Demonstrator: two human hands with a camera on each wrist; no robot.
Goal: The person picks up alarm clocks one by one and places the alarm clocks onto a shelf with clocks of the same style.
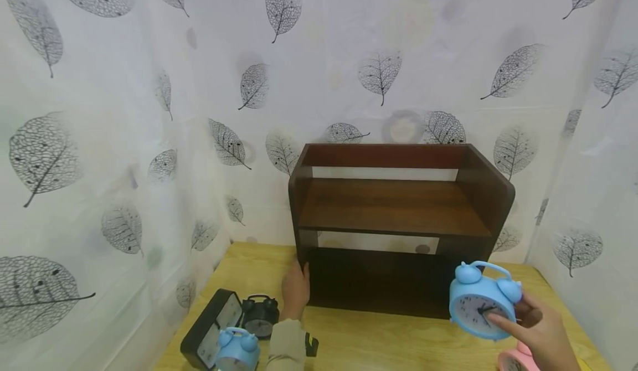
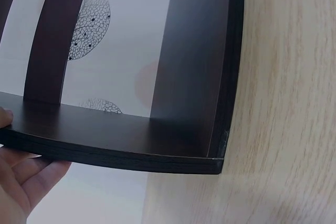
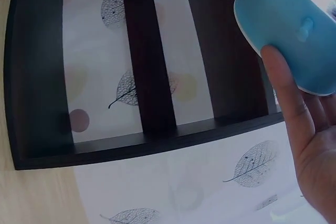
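Note:
A dark brown wooden shelf point(image 1: 394, 207) with two levels stands on the table against the back. My left hand point(image 1: 295, 290) grips its left side panel low down; in the left wrist view the thumb is on the inner face and the fingers point(image 2: 44, 182) are on the outer face. My right hand point(image 1: 543, 329) holds a light blue twin-bell alarm clock point(image 1: 466, 304) in front of the shelf's lower right, thumb across its white dial. The right wrist view shows the side of the clock point(image 3: 283, 24) and a finger pressed against it.
At the left of the wood-grain table point(image 1: 369, 338) are a dark rectangular clock point(image 1: 199, 332), a black twin-bell alarm clock point(image 1: 260, 321) and another blue alarm clock point(image 1: 238, 351). A pink clock point(image 1: 510, 360) is partly hidden below my right hand. Leaf-patterned sheeting point(image 1: 329, 88) hangs behind.

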